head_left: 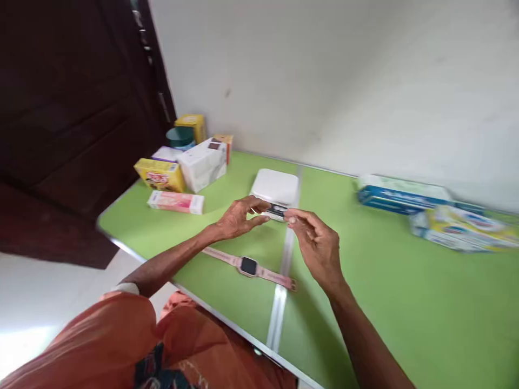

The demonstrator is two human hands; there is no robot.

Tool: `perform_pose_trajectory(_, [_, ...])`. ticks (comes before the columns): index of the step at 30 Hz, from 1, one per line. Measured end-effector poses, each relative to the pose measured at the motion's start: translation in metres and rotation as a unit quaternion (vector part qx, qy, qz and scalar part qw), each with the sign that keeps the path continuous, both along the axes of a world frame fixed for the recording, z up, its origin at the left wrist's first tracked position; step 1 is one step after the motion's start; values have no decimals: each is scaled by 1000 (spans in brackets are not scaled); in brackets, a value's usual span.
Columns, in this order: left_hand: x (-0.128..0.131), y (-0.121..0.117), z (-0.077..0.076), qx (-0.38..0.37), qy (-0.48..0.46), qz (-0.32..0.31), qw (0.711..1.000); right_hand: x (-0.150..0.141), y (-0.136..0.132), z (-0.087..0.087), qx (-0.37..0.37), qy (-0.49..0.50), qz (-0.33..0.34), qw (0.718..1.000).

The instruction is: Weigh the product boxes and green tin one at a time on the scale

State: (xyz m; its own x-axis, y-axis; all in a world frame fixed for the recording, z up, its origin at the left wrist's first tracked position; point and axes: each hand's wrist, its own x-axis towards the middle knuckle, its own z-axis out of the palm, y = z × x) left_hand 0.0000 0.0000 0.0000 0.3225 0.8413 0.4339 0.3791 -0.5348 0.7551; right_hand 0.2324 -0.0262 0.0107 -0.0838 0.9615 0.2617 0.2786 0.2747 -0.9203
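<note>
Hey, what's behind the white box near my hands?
Behind the white box, a narrow band of green tabletop shows, then the pale wall. Anything low and close against its back is covered by the box, so I can't tell.

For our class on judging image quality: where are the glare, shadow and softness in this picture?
Head view, lower left: glare washes out the pale floor; head view, front: the silvery metal strip shines, and shadow darkens the green tabletop beside the right forearm; head view, centre: the small dark item between left hand and right hand is too soft to identify.
</note>
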Motion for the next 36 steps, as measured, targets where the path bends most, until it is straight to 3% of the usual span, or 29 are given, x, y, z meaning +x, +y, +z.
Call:
perform_pose_trajectory(4, [-84, -40, 2, 49, 23, 228, 972, -80, 21, -6, -19, -18, 164, 986])
perform_pose_trajectory(7, [-140, -66, -3, 75, 46, 411, 907, -136, 34, -20, -26, -48, 231, 971])
perform_pose_trajectory(9, [-171, -77, -11, 59, 44, 496, 865, -166, 42, -30, -22, -84, 241, 967])
perform_pose_trajectory(12, [-206, -80, -26, -21, 8, 549, 835, -201, 52, -40, -13, -141, 239, 961])
perform_pose_trajectory(16, [-226, -77, -38, -110, -45, 501, 857, -225, 54, -41, 2, -183, 262, 948])
perform_pose_trajectory(21, [-216, -84, -25, -135, -53, 444, 884, -206, 47, -40, 23, -178, 250, 952])
perform_pose_trajectory(26, [-169, -81, -2, -116, -89, 367, 919, -135, 45, -29, 79, -141, 204, 966])
perform_pose_trajectory(29, [-130, -54, 7, -81, -93, 305, 944, -84, 54, -15, 91, -112, 141, 979])
perform_pose_trajectory(32, [-91, -10, 7, -72, -109, 234, 963, -40, 68, -8, 86, -70, 57, 992])
perform_pose_trajectory(36, [-46, 52, -1, -77, -129, 182, 972, -3, 91, -19, 69, -8, -31, 997])
